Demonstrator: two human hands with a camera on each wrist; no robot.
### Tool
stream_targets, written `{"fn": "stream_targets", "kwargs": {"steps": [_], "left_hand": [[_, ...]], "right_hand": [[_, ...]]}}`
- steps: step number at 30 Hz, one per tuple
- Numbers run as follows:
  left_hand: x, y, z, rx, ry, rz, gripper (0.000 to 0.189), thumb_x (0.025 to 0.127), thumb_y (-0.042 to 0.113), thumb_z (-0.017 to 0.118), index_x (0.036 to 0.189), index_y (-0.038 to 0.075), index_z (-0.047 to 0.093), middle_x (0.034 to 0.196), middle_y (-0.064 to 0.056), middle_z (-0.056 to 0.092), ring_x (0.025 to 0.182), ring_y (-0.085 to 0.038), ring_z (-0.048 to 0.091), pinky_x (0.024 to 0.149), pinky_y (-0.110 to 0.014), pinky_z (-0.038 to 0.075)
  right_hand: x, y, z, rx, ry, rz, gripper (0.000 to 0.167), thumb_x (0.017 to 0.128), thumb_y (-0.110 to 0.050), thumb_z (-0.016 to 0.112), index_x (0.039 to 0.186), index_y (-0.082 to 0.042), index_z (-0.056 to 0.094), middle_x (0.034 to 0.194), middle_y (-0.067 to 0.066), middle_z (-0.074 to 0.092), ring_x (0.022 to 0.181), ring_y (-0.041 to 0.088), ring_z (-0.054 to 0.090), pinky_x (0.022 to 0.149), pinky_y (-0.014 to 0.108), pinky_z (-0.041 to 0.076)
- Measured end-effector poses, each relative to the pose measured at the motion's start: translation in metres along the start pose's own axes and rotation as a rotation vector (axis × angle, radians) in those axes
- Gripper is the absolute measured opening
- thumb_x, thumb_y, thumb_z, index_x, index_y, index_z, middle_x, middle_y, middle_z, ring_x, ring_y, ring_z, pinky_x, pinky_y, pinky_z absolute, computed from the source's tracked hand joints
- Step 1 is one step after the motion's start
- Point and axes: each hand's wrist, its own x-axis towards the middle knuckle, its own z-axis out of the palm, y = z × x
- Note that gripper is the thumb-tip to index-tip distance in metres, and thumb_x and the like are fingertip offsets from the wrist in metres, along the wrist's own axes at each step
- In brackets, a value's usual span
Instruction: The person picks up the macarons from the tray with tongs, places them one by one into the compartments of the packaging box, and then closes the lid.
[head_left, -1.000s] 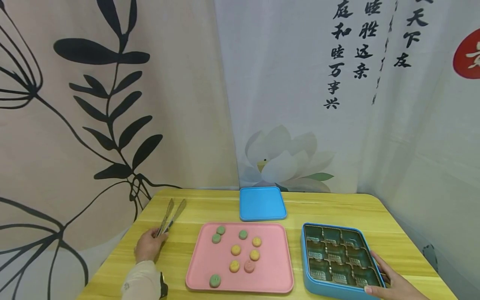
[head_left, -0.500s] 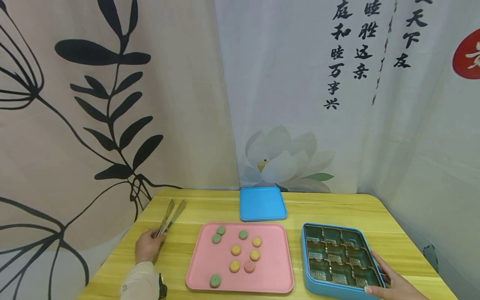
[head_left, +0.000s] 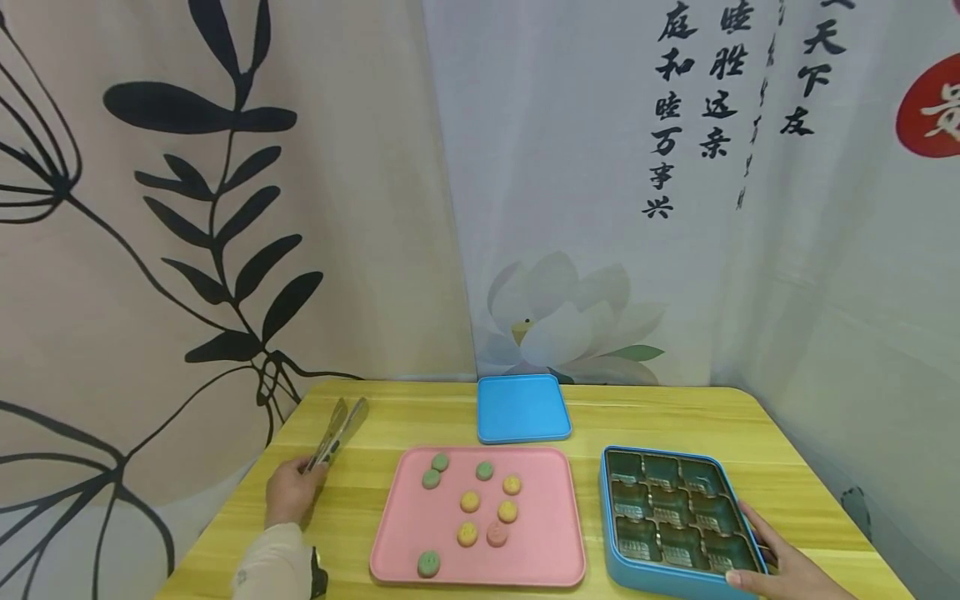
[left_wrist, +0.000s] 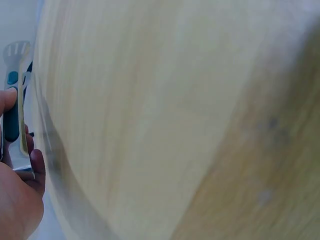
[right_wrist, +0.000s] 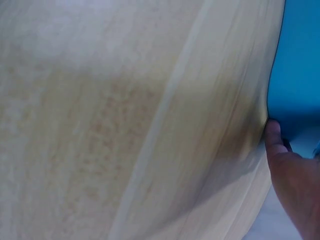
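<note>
My left hand grips a pair of metal tongs at the table's left side, with the tips pointing away and apart. In the left wrist view the tongs show dark green grip pads, with the thumb on one of them. At the right, my right hand holds a blue box by its near right corner, thumb at the front rim and fingers along the side. A dark plastic insert with several square compartments sits in the box. Between the hands lies a pink tray bearing small round cakes.
On the tray are several green cakes, several yellow cakes and one pink cake. Behind it lies a flat blue lid-like piece. A printed curtain hangs beyond the far edge of the wooden table.
The tongs have turned a little in my left hand and their arms stand slightly closer together. The head view has shifted slightly. My right hand and the box stay put.
</note>
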Motion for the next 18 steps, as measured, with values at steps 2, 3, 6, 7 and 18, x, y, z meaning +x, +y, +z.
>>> {"fn": "stream_targets", "kwargs": {"steps": [2, 3, 6, 7, 18], "left_hand": [[0.001, 0.001, -0.002, 0.0, -0.005, -0.002, 0.042, 0.097, 0.021, 0.061, 0.121, -0.014, 0.06, 0.107, -0.028, 0.064, 0.091, -0.035, 0.058, 0.075, -0.044, 0.047], [0.002, 0.002, -0.003, -0.003, -0.008, -0.003, 0.042, 0.097, 0.021, 0.061, 0.121, -0.013, 0.06, 0.106, -0.027, 0.064, 0.09, -0.034, 0.058, 0.074, -0.042, 0.047], [0.004, 0.004, -0.005, -0.004, -0.009, 0.01, 0.04, 0.097, 0.02, 0.061, 0.119, -0.012, 0.062, 0.1, -0.023, 0.065, 0.084, -0.03, 0.056, 0.068, -0.037, 0.046], [0.004, 0.005, -0.006, -0.006, -0.01, 0.02, 0.039, 0.097, 0.02, 0.061, 0.119, -0.012, 0.062, 0.098, -0.022, 0.065, 0.083, -0.029, 0.056, 0.067, -0.036, 0.045], [0.009, 0.02, -0.019, 0.041, -0.053, 0.113, 0.042, 0.099, 0.022, 0.059, 0.123, -0.012, 0.06, 0.114, -0.028, 0.059, 0.094, -0.033, 0.056, 0.076, -0.044, 0.047]], "right_hand": [[0.0, -0.001, 0.0, -0.014, -0.002, 0.0, 0.094, 0.104, -0.032, 0.053, 0.152, 0.0, -0.021, 0.146, 0.05, -0.005, 0.129, 0.069, 0.014, 0.092, 0.067, 0.04], [0.0, -0.001, 0.0, -0.022, -0.001, 0.002, 0.094, 0.104, -0.032, 0.052, 0.152, 0.0, -0.021, 0.146, 0.05, -0.005, 0.13, 0.069, 0.012, 0.092, 0.068, 0.039], [0.0, -0.002, 0.001, -0.03, 0.003, 0.015, 0.093, 0.104, -0.034, 0.052, 0.152, 0.0, -0.021, 0.146, 0.05, -0.006, 0.13, 0.069, 0.008, 0.093, 0.07, 0.036], [0.0, -0.002, 0.001, -0.033, 0.006, 0.02, 0.093, 0.104, -0.034, 0.052, 0.152, 0.0, -0.02, 0.146, 0.05, -0.006, 0.13, 0.069, 0.006, 0.093, 0.071, 0.035], [0.0, -0.002, 0.001, -0.003, 0.004, 0.013, 0.093, 0.104, -0.033, 0.052, 0.152, -0.001, -0.021, 0.146, 0.049, -0.006, 0.131, 0.069, 0.008, 0.093, 0.068, 0.039]]}}
